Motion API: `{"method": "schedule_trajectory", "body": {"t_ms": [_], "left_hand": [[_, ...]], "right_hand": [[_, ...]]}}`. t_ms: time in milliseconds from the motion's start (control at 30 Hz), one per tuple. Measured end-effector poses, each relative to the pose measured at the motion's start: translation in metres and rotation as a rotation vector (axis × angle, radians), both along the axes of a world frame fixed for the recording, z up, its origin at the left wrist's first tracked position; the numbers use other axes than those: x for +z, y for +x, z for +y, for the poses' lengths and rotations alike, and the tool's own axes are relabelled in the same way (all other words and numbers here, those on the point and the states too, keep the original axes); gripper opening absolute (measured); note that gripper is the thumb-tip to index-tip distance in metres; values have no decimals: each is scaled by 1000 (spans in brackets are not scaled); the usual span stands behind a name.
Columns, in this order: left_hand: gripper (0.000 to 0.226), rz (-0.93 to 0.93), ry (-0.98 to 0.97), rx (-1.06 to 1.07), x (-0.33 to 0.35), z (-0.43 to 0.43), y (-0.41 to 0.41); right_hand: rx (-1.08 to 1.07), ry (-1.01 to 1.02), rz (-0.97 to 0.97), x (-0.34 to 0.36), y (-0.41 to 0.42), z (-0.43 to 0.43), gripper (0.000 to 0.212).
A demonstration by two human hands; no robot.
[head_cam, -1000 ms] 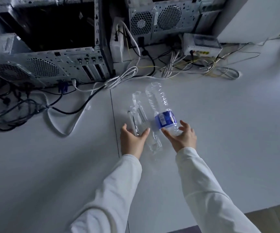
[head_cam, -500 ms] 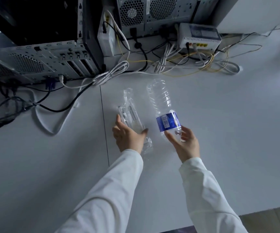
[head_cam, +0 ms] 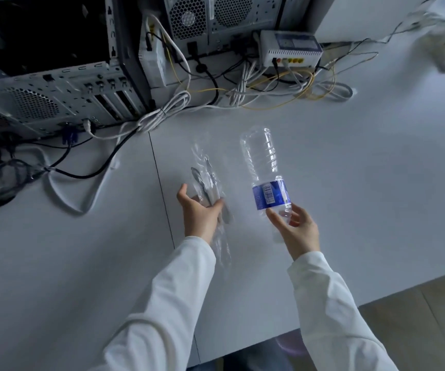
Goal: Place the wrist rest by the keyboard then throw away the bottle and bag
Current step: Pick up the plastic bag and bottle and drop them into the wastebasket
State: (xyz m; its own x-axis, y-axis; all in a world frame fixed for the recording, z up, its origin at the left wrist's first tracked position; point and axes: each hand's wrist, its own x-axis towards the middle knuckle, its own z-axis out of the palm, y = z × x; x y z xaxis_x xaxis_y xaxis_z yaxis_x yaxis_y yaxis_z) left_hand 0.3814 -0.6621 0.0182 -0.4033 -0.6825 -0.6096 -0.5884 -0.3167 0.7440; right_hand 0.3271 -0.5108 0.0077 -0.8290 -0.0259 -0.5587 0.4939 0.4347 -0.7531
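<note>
An empty clear plastic bottle [head_cam: 264,162] with a blue label is held by its neck end in my right hand [head_cam: 296,230], its base pointing away from me above the white desk [head_cam: 349,196]. My left hand [head_cam: 198,214] is closed around a long clear plastic bag [head_cam: 206,178], whose ends stick out beyond the fingers and past the wrist. Bag and bottle are side by side, a little apart. No wrist rest or keyboard shows in the head view.
Two computer towers [head_cam: 55,103] stand at the back left with black and white cables [head_cam: 146,119] spilling onto the desk. A white router [head_cam: 290,48] with yellow and white cords sits at the back. The desk's front edge and floor [head_cam: 416,317] are at lower right.
Both hands closed on their objects: the left took hold of the bag, the right gripped the bottle's neck end. Bottle and bag have lifted off the desk slightly.
</note>
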Motion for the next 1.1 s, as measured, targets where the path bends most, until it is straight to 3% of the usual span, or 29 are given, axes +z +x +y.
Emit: {"method": "schedule_trajectory", "body": {"t_ms": [200,400,700,900,1100], "left_hand": [[83,130,146,-123,26,7,36],[83,198,211,-331,29,25,85],[75,180,297,-657,27,106,140],[74,150,332,-839,24,182,160],[72,80,322,-950,-4,260,193]], "right_hand": [[-127,-46,6,20,52,15,39],[-264,-65,-4,27,139,40,62],[-586,-122,-7,33,238,114,49],[-807,-131,-26,25,287,178,58],[-893,-115,-90,10,335,251,48]]}}
